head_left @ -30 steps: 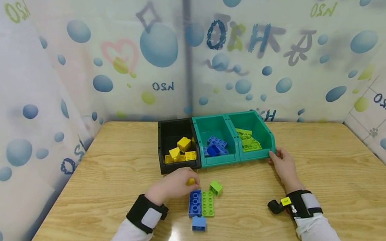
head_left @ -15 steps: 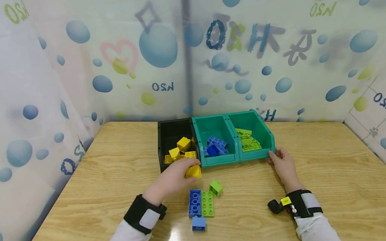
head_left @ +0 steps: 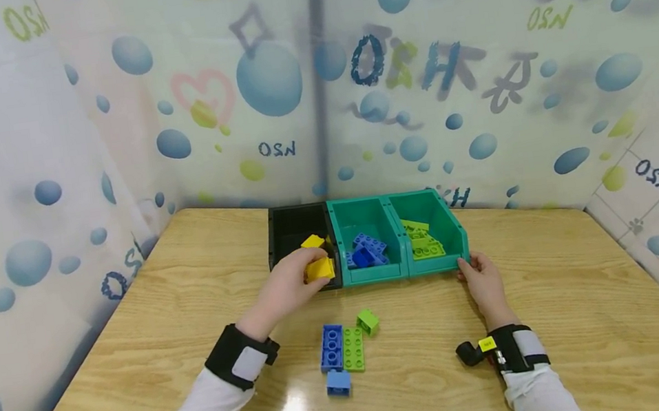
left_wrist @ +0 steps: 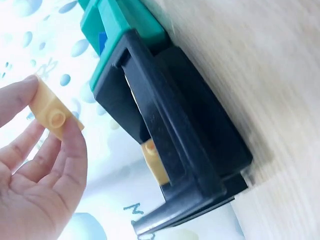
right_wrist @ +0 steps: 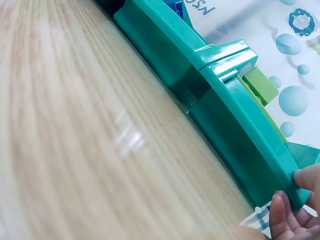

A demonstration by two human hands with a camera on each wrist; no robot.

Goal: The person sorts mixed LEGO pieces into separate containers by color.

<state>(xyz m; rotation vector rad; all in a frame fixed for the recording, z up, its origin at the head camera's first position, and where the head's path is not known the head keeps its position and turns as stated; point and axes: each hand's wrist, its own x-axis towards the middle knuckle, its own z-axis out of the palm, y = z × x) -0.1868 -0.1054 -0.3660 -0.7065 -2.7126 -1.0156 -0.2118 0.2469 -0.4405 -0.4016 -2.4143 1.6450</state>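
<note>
Between the thumb and fingers of my left hand (head_left: 281,292) is a yellow building brick (head_left: 320,269), held over the front of the black bin (head_left: 297,220). In the left wrist view the yellow brick (left_wrist: 52,110) is pinched by the fingertips, apart from the bin's rim. Several yellow bricks lie in that bin, partly hidden by the hand. My right hand (head_left: 486,285) grips the front right corner of the right-hand green bin (head_left: 437,265); in the right wrist view the thumb lies on the corner of the green bin (right_wrist: 240,145), fingers beside it.
A middle green bin (head_left: 376,273) holds blue bricks (head_left: 369,249); the right one holds lime bricks (head_left: 425,245). On the wooden table (head_left: 416,388) lie a dark blue brick (head_left: 331,347), a long lime brick (head_left: 353,349), a small lime brick (head_left: 368,322) and a light blue brick (head_left: 338,383).
My left hand has lifted the yellow brick from beside the loose bricks and moved it away from me, up over the black bin. The right hand stays on the green bin's corner.
</note>
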